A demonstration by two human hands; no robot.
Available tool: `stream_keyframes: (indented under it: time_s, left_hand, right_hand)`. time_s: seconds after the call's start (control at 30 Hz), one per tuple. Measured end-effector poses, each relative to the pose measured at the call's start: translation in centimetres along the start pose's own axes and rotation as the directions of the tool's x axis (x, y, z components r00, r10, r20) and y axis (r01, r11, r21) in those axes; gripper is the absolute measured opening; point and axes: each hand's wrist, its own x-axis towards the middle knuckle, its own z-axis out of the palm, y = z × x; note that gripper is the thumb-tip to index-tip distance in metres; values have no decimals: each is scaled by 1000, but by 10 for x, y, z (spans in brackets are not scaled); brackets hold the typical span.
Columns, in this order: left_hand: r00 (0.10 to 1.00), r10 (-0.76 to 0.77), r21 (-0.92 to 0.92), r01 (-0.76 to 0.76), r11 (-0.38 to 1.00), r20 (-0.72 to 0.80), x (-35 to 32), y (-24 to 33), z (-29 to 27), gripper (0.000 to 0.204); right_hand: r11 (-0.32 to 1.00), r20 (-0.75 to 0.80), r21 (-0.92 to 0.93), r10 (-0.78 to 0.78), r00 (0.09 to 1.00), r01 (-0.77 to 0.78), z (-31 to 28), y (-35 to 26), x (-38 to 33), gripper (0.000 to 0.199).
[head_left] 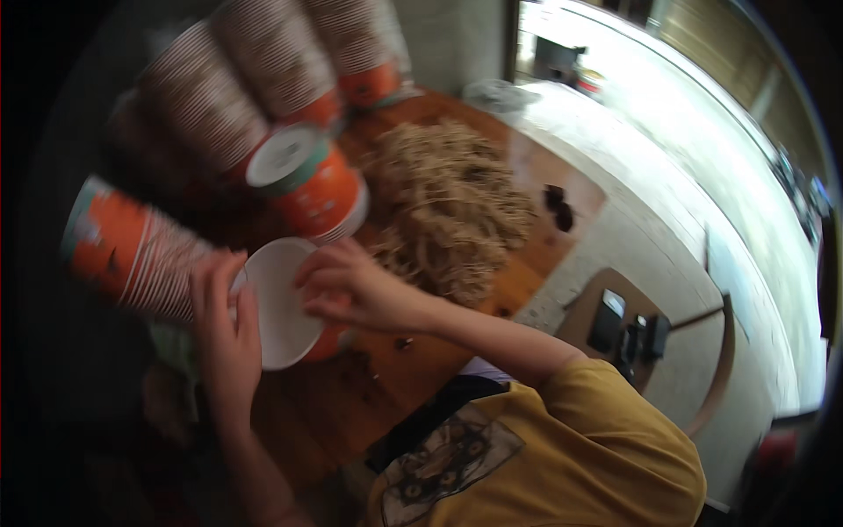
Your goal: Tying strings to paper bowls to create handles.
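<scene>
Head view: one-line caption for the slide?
Both hands, left and right, hold an orange paper cup beside stacked cups.

Mustard-yellow short-sleeved shirt [562,457], dark printed patch, bare forearms

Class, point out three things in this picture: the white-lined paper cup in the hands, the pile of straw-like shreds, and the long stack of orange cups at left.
paper cup [279,307], head view, white inside wall.
straw-like pile [452,206], head view, middle of heap.
stack of orange cups [132,250], head view, side of stack.
</scene>
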Motion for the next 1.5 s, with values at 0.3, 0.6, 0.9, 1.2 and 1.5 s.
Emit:
stream_keyframes:
  time_s: [0.3, 0.6, 0.9, 1.2, 1.5]
  left_hand:
    - [850, -298, -282, 442, 852, 433, -9, 36, 6, 47]
    - [989, -66, 259, 29, 966, 136, -13, 39, 11, 9]
    - [1000, -25, 314, 25, 949, -3, -12, 37, 17, 9]
    - [998, -4, 311, 22, 950, -59, -12, 34, 12, 9]
    - [989, 55, 359, -1, 934, -140, -16, 30, 10, 11]
  right_hand:
    - [997, -24, 19, 69, 997, -69, 2, -6, 2, 17]
    - [999, -97, -36, -37, 995, 34, 9, -2, 1, 13]
    - [985, -163, -171, -57, 985, 29, 13, -10, 0, 13]
    - [986, -270, -165, -46, 962, 1, 21, -6, -5, 12]
    - [964, -295, -266, -66, 953, -16, 27, -8, -17, 15]
